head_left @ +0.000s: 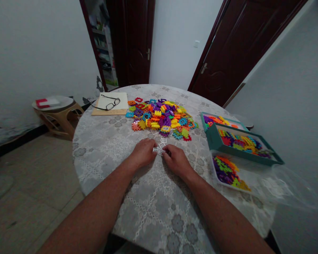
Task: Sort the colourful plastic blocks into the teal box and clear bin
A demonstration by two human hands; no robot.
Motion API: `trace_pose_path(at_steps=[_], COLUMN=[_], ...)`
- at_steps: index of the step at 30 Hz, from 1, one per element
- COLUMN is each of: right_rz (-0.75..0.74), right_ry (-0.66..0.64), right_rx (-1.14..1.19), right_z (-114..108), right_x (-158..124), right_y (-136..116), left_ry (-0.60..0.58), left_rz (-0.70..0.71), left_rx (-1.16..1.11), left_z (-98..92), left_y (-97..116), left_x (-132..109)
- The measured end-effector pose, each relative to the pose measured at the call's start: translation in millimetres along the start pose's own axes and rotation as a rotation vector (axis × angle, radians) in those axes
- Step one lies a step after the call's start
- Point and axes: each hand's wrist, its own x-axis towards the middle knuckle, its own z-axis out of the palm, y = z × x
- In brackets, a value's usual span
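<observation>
Left fingers (151,143) and right fingers (172,149) pinch a white piece (158,150) between them, over the surface (103,155). The step looks like fitting parts together; the next move calls for steady alignment. Loose white pieces (163,141) lie just beyond the fingers, the colourful pile (163,114) farther.

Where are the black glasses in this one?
In the head view, the black glasses lie mostly on a pale sheet at the far left of the table, left of the colourful pile and beyond the left hand.
</observation>
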Motion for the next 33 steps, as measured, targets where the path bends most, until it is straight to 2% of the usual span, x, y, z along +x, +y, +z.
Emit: trace_pose_path(at_steps=[6,13,19,25,30,33], right_rz=[0.031,0.035,-0.002,0.131,0.179,0.203], right_ry=[0.003,0.002,0.080,0.065,0.044,-0.012], right_rx=[0.089,-0.002,-0.289,-0.505,-0.435,-0.354], right_z=[2,9,11,10,7,4], right_x=[-1,5,10,11,19,29], right_y=[6,3,5,-1,3,8], left_ry=[-0.003,-0.038,0.043,0.099,0.082,0.080], left_rz=[0.017,0.092,0.036,0.015,0.047,0.057], left_rx=[-0.067,-0.196,-0.248,-0.185,-0.132,-0.145], left_z=[-1.2,-1.4,-1.1,4.1,10.1,12.5], left_y=[0,-3,1,0,-1,-1], left_x=[-2,-3,0,2,3,4])
